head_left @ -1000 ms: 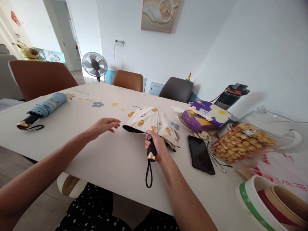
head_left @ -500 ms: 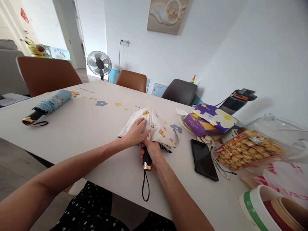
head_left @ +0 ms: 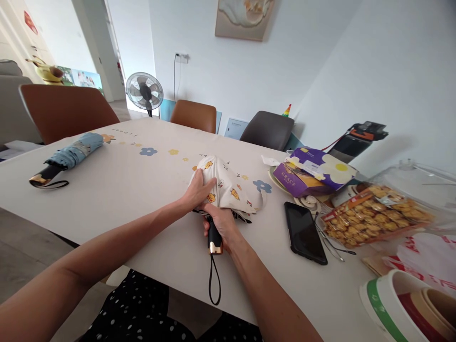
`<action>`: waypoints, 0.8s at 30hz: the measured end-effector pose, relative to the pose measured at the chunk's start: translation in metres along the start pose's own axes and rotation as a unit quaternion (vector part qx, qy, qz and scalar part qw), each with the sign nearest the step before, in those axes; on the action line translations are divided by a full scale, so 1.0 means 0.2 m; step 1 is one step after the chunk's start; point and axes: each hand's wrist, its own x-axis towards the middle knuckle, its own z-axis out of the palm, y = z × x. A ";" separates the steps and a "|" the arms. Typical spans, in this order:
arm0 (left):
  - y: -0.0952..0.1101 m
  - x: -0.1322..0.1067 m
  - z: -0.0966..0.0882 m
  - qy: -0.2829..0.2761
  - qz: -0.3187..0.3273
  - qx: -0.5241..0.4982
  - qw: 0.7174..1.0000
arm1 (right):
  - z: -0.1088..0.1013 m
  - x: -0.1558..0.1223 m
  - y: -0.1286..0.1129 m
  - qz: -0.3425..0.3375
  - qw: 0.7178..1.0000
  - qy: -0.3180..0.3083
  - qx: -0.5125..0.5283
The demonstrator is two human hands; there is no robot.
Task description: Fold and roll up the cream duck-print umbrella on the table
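A white folding umbrella [head_left: 235, 187] with small orange animal prints lies on the table in front of me, its canopy folded down but loose and bulging to the right. My left hand [head_left: 200, 191] grips the left side of the canopy, thumb on top and the fingers partly hidden by cloth. Just below, my right hand [head_left: 221, 222] is wrapped round the umbrella where canopy meets handle. The black handle [head_left: 214, 237] with its gold end points toward me, and a black wrist strap [head_left: 210, 285] hangs from it.
A blue folded umbrella [head_left: 76, 151] lies at the left. To the right are a black phone [head_left: 305, 232], a cable, a purple box [head_left: 299, 178], a clear container of snacks [head_left: 377, 213] and tape rolls [head_left: 381, 304]. Chairs [head_left: 194, 116] stand along the far side.
My left hand has shifted from lying over the canopy's middle to its left side, drawing the left flap inward. The canopy looks narrower there. My right hand keeps its hold.
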 end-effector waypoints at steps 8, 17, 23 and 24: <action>0.00 0.04 -0.01 -0.081 -0.107 -0.206 0.969 | 0.00 -0.02 -0.01 0.002 0.998 -0.035 0.044; 0.03 -0.03 0.01 -0.175 -0.150 -0.325 0.917 | -0.02 -0.01 -0.01 -0.023 0.997 -0.048 0.061; 0.02 0.00 -0.02 -0.209 -0.212 -0.430 0.852 | -0.01 -0.02 -0.01 -0.015 0.996 -0.073 0.038; 0.02 0.01 -0.03 -0.206 -0.211 -0.436 0.850 | -0.01 -0.02 0.00 -0.014 0.996 -0.079 0.033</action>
